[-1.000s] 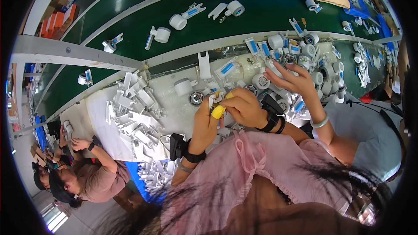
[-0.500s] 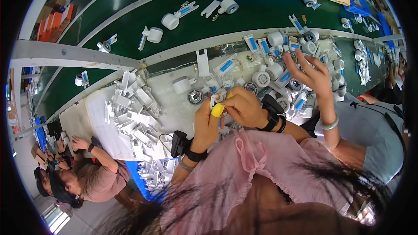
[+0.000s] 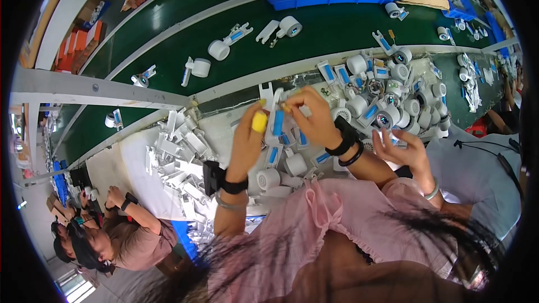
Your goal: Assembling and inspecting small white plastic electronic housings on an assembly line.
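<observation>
Both my hands are raised over the middle of the bench. Between them stands a white plastic handle part with a blue strip (image 3: 278, 119). The fingertips of my right hand (image 3: 316, 117) pinch its upper end. My left hand (image 3: 246, 141), with a yellow cover on the thumb, has its fingers stretched out just left of that part, seemingly apart from it. Beyond my left fingertips lies a white bracket (image 3: 265, 93). Near my wrists are a round white head with a grille (image 3: 268, 179) and another round white head (image 3: 295, 164).
White plastic housings (image 3: 182, 146) are heaped at left, above a blue bin (image 3: 184, 235). At right lies a pile of round white assemblies (image 3: 401, 101), where a co-worker's hand (image 3: 403, 150) hovers. A green conveyor (image 3: 163, 50) with a blue tray (image 3: 331, 1) runs behind a raised ledge.
My hands have gone from close together to spread apart and farther forward, and the handle part now shows between them. The co-worker's hand has dropped lower. The whole view has shifted slightly.
</observation>
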`<state>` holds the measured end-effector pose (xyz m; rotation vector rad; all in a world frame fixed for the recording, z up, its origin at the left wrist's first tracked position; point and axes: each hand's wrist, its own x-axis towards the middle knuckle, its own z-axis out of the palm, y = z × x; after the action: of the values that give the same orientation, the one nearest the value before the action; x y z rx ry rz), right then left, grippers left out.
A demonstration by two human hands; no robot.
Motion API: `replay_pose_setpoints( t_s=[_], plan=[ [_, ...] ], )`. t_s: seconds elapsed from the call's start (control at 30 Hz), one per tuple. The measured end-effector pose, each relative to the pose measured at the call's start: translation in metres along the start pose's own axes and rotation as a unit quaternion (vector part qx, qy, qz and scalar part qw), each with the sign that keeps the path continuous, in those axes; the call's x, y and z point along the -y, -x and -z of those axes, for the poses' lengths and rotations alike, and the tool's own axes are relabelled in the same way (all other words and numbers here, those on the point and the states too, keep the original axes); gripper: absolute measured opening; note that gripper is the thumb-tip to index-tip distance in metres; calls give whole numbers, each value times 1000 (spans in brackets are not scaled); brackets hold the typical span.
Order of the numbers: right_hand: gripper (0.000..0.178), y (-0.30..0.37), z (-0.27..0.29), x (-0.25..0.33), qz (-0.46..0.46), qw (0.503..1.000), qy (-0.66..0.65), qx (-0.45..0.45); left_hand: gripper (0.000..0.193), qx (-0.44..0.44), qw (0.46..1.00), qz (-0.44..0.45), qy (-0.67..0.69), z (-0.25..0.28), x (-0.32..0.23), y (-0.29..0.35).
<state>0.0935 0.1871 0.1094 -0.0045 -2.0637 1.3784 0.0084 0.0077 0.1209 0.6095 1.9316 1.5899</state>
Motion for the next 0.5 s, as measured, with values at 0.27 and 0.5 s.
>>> replay_pose_setpoints(
  t_s=[0.27, 0.5],
  plan=[
    [12, -60, -39, -93, -107, 989, -43, -90, 58, -221, 847, -83, -476, 90, 90, -172],
    [15, -79, -56, -122, -71, 992, 95, 33, 62, -272, 724, -43, -632, 111, 120, -236]
  ],
)
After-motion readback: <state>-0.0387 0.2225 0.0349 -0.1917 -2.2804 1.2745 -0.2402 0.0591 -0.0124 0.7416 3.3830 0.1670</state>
